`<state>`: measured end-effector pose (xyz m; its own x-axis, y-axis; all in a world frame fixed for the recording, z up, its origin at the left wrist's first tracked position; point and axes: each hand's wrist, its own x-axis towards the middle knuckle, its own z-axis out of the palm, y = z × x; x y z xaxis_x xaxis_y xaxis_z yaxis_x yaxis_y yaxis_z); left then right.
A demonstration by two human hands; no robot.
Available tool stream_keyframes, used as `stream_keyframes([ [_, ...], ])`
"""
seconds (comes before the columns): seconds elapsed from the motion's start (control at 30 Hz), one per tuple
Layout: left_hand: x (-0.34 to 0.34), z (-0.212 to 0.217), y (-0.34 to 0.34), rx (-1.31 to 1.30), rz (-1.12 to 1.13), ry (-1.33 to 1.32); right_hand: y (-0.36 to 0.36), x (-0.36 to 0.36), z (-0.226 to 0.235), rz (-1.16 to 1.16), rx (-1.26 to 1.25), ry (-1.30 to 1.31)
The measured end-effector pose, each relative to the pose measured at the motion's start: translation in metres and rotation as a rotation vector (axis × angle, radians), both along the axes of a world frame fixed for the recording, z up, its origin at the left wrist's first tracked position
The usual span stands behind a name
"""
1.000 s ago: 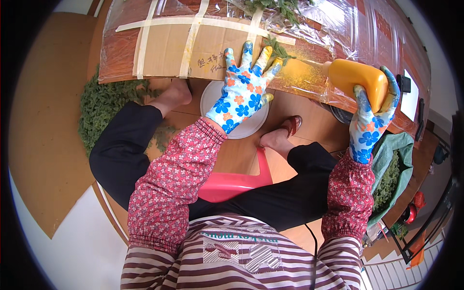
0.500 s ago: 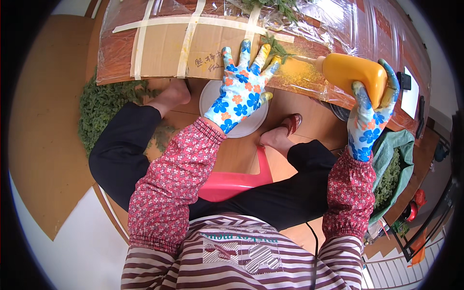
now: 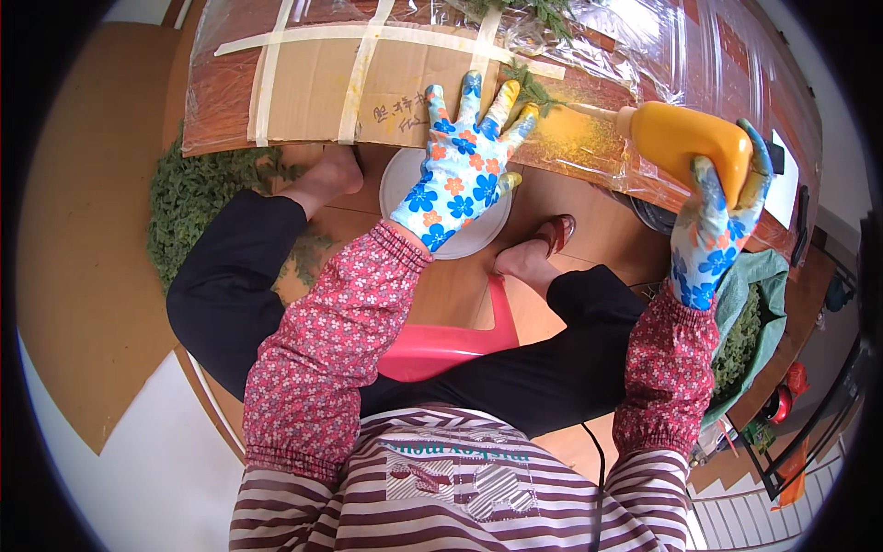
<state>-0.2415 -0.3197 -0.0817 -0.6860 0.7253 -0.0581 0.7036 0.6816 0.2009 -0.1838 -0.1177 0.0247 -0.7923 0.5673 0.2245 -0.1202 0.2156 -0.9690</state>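
Note:
Both my hands wear white gloves printed with blue and orange flowers. My left hand (image 3: 463, 170) lies flat with fingers spread over the edge of a cardboard sheet (image 3: 308, 92) taped to the table; its index finger and thumb tips are stained yellow. By those fingertips lies a small green leafy sprig (image 3: 529, 87). My right hand (image 3: 710, 235) is wrapped around a yellow squeeze bottle (image 3: 685, 140), tilted onto its side. The bottle's thin nozzle (image 3: 593, 111) points left at the sprig, above a patch of yellow specks (image 3: 581, 138) on the table.
Clear plastic film covers the wooden table (image 3: 216, 110). More green sprigs (image 3: 538, 14) lie at its far side. Below are a white round tub (image 3: 395, 184), a heap of greenery (image 3: 198, 221) at left, and a green sack (image 3: 768, 299) of greenery at right. A pink stool (image 3: 441, 350) stands between my legs.
My right hand has shifted slightly to the right and down with the squeeze bottle, drawing the nozzle back a little. My left hand has hardly moved.

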Motion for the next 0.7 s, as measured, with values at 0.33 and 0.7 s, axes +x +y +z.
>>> stream_keyframes([
  [0.33,-0.001,0.000,-0.001,0.034,0.006,0.004,0.015,-0.001,-0.011,-0.007,0.116,-0.093],
  [0.7,-0.001,0.001,0.002,0.045,0.001,0.008,0.011,-0.003,-0.009,-0.043,0.143,-0.108],
])
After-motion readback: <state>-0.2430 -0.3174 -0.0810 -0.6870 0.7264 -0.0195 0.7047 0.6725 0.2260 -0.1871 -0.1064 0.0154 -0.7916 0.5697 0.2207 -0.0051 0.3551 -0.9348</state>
